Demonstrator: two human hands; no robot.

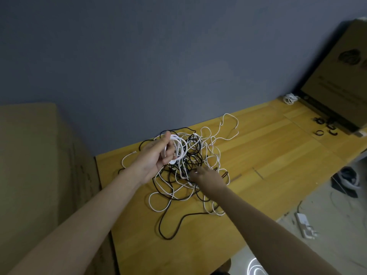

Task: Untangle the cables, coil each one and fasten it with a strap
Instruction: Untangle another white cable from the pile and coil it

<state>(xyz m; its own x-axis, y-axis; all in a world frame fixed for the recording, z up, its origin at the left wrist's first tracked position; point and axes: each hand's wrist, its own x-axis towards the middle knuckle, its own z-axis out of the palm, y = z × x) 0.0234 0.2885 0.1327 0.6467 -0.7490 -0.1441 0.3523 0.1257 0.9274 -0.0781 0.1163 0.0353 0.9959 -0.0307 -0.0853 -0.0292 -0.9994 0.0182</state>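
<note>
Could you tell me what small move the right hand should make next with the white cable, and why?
Probably pull the white strand gently out of the tangle and feed it up to the coil. The left hand already holds a partly wound white coil above the pile, while the right hand reaches in among white and black cables that cross on the table.

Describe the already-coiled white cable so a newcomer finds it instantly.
Follow the wooden table to its far right end, where a big cardboard box leans. The small coiled white cable lies just left of that box, against the wall. Unlike the loose tangle mid-table, it is a compact bundle lying alone.
</note>
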